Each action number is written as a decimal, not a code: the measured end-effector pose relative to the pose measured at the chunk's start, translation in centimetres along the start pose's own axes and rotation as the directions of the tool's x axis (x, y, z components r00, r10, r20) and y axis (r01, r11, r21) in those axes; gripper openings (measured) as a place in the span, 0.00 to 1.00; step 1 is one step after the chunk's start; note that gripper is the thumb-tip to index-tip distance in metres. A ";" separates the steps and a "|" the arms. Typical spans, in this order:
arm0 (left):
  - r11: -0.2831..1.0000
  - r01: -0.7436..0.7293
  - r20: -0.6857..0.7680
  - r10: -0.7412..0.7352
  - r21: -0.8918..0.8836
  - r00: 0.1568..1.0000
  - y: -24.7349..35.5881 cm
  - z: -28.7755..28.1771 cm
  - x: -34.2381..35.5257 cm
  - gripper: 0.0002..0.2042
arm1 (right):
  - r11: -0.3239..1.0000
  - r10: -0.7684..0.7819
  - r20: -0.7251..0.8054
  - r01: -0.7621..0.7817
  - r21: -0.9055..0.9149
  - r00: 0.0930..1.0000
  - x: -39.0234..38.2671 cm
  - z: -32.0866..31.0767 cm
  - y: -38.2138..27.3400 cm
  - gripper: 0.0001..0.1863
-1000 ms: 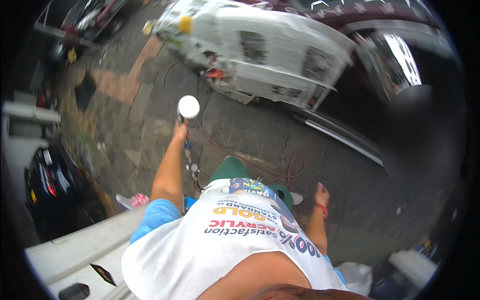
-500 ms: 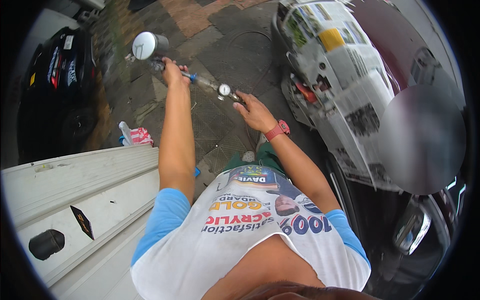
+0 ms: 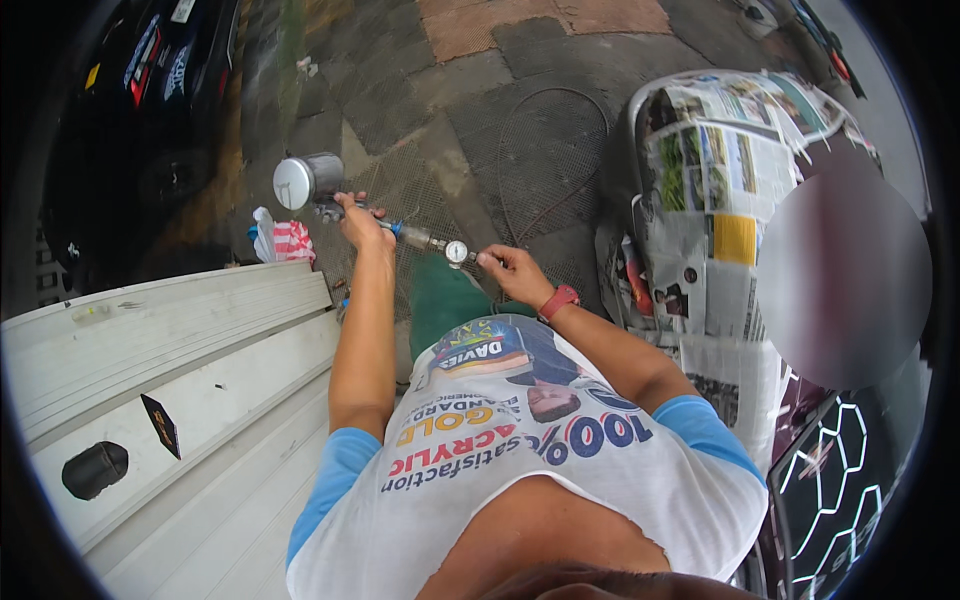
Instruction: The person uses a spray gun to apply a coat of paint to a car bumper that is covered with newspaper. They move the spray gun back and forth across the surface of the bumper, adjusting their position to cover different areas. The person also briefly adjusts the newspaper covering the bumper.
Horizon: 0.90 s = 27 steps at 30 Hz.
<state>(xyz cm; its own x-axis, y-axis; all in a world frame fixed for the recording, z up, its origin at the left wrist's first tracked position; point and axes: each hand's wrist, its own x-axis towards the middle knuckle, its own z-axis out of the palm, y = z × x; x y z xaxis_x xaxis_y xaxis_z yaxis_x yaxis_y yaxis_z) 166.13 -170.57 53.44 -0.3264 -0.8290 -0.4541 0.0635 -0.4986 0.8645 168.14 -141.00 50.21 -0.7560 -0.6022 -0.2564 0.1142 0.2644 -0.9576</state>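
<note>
My left hand (image 3: 364, 222) is wrapped around the grip of a paint spray gun (image 3: 322, 178), which lies tilted on its side. Its round metal cup points to the left. A clear filter (image 3: 418, 237) and a small round pressure gauge (image 3: 456, 251) sit in line at the grip's lower end. Just past the gauge, my right hand (image 3: 518, 275) is closed with fingertips on the air hose fitting (image 3: 479, 258). The fingers partly cover that fitting. A red watch (image 3: 560, 300) is on my right wrist.
On the right stands a car masked with newspaper (image 3: 720, 185). A black car (image 3: 130, 150) is at the far left. White ridged panels (image 3: 180, 330) lie near left, beside a striped plastic bag (image 3: 292, 242). A thin hose (image 3: 607, 120) loops over the tiled floor.
The view has swung, and the masked car now shows more of its end. My right fingers have curled in on the fitting from a looser, flatter pose. The left hand keeps its hold.
</note>
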 end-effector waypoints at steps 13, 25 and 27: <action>0.993 0.062 0.034 -0.066 0.098 0.997 4.2 7.8 28.1 0.32 | 0.963 0.241 0.088 -0.249 0.103 0.967 28.1 6.3 -6.7 0.18; 0.964 -0.257 0.076 0.252 0.070 0.965 25.9 6.6 57.9 0.24 | 0.856 -0.017 -0.057 -0.015 -0.517 0.998 53.1 12.1 -12.5 0.21; 0.959 -0.228 0.022 0.228 0.170 0.973 27.4 7.1 58.4 0.22 | 0.901 0.106 -0.168 -0.166 -0.401 0.980 57.2 10.6 -14.1 0.21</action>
<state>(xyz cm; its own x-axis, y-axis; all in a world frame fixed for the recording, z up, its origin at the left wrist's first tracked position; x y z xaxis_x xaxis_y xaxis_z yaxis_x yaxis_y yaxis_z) 142.14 -230.83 52.14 -0.3240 -0.9151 -0.2401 -0.0248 -0.2455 0.9691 130.08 -187.15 47.68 -0.8370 -0.4358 -0.3309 -0.0298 0.6401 -0.7677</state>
